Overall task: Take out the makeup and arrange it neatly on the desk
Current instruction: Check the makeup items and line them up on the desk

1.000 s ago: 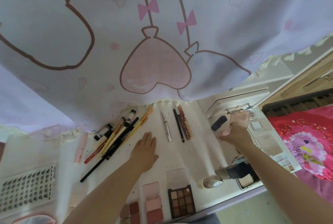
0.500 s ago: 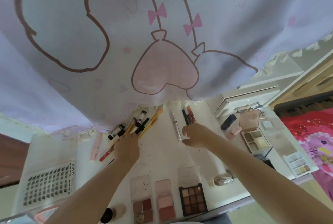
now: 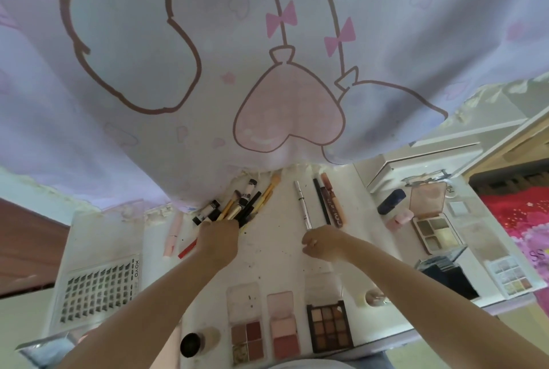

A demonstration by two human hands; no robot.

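Note:
On the white desk [image 3: 276, 264] a bundle of brushes and pencils [image 3: 246, 205] fans out below the curtain hem. My left hand [image 3: 218, 239] grips the bundle's near ends. My right hand [image 3: 322, 242] hovers with curled fingers and nothing visible in it, at the near tip of a silver pen [image 3: 302, 205]. A black pencil [image 3: 321, 202] and a brown lip gloss [image 3: 332, 205] lie parallel to the right of the pen. Three open palettes [image 3: 283, 330] stand in a row along the front edge.
A lilac cartoon curtain [image 3: 267, 71] hangs over the desk's back. A lash tray [image 3: 98, 294] lies at left, a pink tube [image 3: 175, 232] beside the bundle. An open compact [image 3: 427, 211], a dark case [image 3: 391, 201] and a pastel palette [image 3: 511, 279] sit at right. Red bedding [image 3: 520, 214] lies beyond.
My left hand went from the bare desk up to the bundle and closed on it. My right hand left the compact, crossed left to the pens and drew back slightly.

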